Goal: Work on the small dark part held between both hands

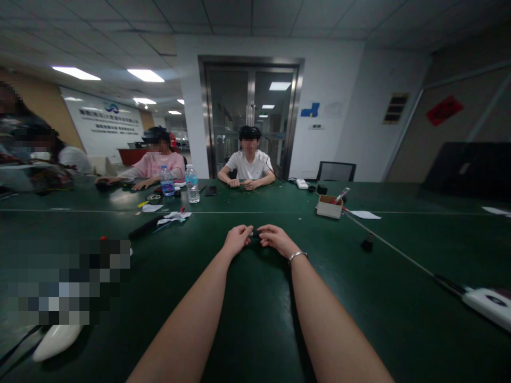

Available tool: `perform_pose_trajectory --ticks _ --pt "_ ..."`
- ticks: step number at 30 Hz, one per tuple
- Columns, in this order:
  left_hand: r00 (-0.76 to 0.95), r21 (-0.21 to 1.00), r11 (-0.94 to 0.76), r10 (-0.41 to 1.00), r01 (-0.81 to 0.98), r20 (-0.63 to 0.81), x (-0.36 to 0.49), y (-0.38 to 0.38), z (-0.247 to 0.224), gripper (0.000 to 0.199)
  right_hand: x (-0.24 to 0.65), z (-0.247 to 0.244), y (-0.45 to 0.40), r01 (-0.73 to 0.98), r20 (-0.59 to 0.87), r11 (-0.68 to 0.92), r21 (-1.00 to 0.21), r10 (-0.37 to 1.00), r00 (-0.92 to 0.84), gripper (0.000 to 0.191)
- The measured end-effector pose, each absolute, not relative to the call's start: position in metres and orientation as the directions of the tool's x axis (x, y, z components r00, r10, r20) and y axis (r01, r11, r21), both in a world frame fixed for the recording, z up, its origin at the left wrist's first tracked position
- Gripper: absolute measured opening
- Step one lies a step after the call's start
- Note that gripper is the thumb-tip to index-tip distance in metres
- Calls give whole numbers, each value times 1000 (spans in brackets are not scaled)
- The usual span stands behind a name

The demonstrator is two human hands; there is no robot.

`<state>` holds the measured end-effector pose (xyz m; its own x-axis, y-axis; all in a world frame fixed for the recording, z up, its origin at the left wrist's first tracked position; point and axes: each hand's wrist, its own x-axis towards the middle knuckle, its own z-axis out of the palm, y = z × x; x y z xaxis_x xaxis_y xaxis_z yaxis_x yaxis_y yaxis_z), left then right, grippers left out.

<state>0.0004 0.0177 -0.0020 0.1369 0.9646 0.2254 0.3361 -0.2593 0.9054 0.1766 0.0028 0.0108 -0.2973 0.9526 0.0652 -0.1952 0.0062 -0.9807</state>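
In the head view both my arms reach forward over a dark green table [255, 319]. A small dark object [256, 234] with a lighter, silvery end is held between my hands, too small to name. My left hand [238, 240] pinches its lighter end between thumb and fingers. On the other side, my right hand [277, 240] has its thumb and fingertips closed on the dark end. A silver bracelet [298, 257] circles my right wrist. Parts of the object are covered by my fingertips.
Two water bottles [192, 184] stand at the far left beside a phone [209, 190]. Right of my hands are an open box [329, 206], a small black item [368, 243] and a cable [393, 247] running to a white power strip [489, 304]. Several people sit around the table.
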Motion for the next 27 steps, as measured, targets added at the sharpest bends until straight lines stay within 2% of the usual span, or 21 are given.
perform_pose_trajectory --ticks 8,18,27 --pt "184 943 -265 956 201 230 1 12 3 24 177 13 2 -237 54 -12 -971 961 -272 21" --pt "170 924 -360 926 127 337 0 10 1 29 177 11 4 -235 46 -19 -972 963 -265 21" --pt "148 926 -353 931 136 334 1 10 3 27 178 8 7 -228 42 -20 -973 964 -264 22"
